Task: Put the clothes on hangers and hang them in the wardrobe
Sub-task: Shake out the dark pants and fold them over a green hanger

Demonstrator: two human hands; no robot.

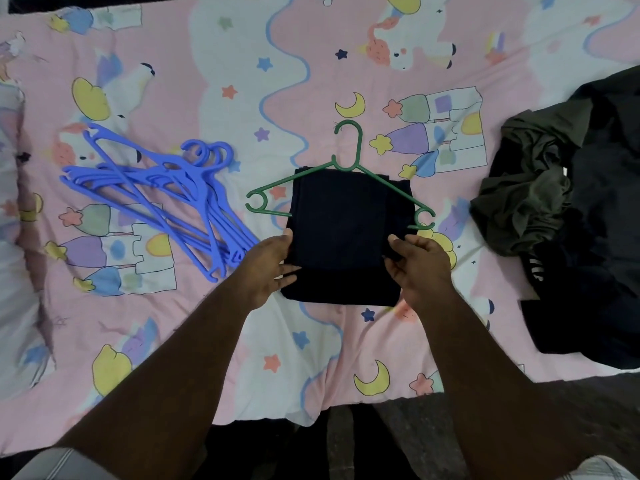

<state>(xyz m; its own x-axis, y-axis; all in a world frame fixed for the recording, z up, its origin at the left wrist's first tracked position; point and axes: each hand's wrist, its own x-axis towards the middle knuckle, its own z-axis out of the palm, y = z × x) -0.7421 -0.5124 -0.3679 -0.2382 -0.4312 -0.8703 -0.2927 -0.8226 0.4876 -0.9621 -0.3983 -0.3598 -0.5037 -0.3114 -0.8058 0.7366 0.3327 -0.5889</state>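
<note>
Early stage: a folded navy garment (346,233) lies on the bed (311,358) folded over the green hanger (348,147), nothing hung, no wardrobe in view. Left hand (268,268) and right hand (420,268) pinch its sides, fingers curled. Blue hangers (166,188) left, clothes pile (571,209) right; no containers.

Hands (273,263) on hangered dark garment (346,233)

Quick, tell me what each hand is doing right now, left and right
Left hand: grips the left edge of the folded dark garment, fingers curled onto it.
Right hand: pinches the garment's right edge.
</note>
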